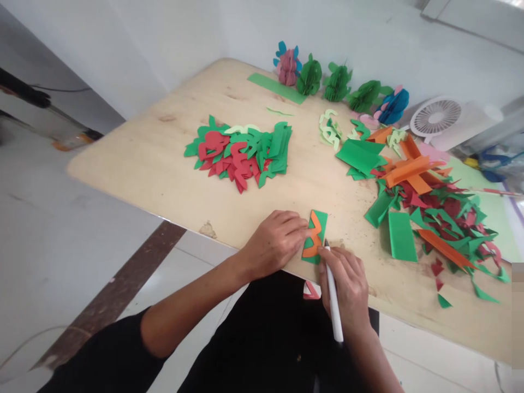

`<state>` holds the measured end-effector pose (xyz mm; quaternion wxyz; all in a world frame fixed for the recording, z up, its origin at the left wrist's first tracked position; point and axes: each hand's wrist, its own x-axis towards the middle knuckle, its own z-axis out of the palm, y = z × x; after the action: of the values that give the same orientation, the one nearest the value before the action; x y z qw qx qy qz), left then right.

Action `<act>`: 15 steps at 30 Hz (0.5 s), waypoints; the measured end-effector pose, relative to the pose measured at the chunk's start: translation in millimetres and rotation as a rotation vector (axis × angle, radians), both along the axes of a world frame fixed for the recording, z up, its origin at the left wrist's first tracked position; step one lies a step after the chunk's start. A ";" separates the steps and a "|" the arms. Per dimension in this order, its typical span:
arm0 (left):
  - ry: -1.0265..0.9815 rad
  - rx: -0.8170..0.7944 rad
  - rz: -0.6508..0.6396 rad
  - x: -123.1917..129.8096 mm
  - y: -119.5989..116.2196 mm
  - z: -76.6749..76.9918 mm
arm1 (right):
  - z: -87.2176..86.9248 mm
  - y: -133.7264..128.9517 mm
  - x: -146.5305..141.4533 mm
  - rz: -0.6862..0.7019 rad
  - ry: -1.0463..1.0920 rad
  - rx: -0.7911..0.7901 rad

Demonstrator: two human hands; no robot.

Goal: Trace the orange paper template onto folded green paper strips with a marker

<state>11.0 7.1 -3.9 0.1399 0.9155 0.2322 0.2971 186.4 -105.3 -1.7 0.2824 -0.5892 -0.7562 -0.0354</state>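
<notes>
A pale wood-grain surface point(135, 147) with rounded corners stands against a plain whitish wall point(254, 33). Light, glossy floor tiles point(102, 213) spread below, crossed by a dark brown marbled strip point(110, 295). Pale light falls on the wall, and a white frame edge point(470, 22) shows at the upper right.

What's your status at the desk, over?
Left hand pressing orange cutout onto green paper. Right hand gripping white pen, tip beside the green paper. Scrap pile off to the right, not in the way.
</notes>
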 end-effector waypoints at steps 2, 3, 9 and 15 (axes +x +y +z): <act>-0.001 -0.010 -0.002 -1.7 5.6 1.0 | 0.1 0.2 -0.1 0.009 -0.002 -0.002; 0.011 -0.015 -0.015 -2.6 8.7 1.5 | 0.1 0.2 -0.2 0.011 -0.004 -0.004; 0.107 -0.044 -0.192 -9.9 28.3 1.1 | 0.9 0.0 -1.2 0.006 -0.006 0.001; 0.222 -0.026 -0.316 -17.2 45.1 2.1 | -0.9 1.0 1.3 0.027 -0.004 0.012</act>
<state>-6.2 52.3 -1.8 0.1702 0.9659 0.1031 0.1658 187.8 -104.3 -2.6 0.2851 -0.5771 -0.7644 -0.0372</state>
